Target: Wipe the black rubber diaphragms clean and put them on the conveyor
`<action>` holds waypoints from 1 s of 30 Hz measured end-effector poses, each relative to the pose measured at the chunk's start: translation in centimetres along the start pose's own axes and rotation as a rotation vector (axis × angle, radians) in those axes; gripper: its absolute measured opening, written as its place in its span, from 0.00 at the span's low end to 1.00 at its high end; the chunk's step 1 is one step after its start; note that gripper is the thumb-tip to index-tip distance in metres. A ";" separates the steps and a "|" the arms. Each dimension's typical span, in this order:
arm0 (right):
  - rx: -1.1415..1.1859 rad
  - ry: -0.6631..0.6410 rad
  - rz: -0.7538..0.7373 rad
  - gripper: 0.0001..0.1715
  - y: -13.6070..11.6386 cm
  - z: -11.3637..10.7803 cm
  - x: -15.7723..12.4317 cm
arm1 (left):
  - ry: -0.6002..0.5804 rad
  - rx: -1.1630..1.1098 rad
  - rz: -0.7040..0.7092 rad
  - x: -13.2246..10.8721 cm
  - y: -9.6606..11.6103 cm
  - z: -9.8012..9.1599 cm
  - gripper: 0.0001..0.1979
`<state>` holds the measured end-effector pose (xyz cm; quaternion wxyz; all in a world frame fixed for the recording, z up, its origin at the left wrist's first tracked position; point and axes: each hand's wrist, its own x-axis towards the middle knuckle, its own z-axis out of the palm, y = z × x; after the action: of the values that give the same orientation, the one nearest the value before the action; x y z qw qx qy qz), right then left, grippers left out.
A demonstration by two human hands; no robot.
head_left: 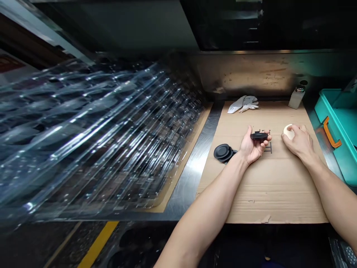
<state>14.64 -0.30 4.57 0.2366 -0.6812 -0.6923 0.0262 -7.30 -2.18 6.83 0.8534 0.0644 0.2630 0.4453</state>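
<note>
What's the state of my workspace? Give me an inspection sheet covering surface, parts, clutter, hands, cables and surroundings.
Surface: cardboard sheet over a metal bench; creased, small tear near its front edge.
Parts: black round part, held; overlapping black discs left of the left forearm.
Clutter: white gloves and a capped bottle towards the back.
Hands: left hand palm up, holding the black round part; right hand gripping a pale round item.
Cables: nothing seen.
Surroundings: clear plastic trays, blurred, left; teal bin with orange handle, right.
</note>
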 end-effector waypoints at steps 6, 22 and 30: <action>-0.101 -0.099 0.035 0.21 -1.2 -1.4 -0.1 | 0.003 -0.028 -0.020 -0.2 0.1 -0.2 0.41; -0.129 -0.177 -0.389 0.16 -7.2 -3.5 8.2 | -0.667 0.690 -0.514 0.1 -1.7 -0.7 0.34; -0.301 -0.278 -0.617 0.13 -17.2 4.1 15.5 | -0.732 0.666 -0.576 1.7 -3.0 -1.4 0.35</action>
<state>-2.28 14.46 11.58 0.0340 -0.4574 -0.8868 -0.0562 -5.02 -2.81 3.93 0.9095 0.4056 0.0832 0.0365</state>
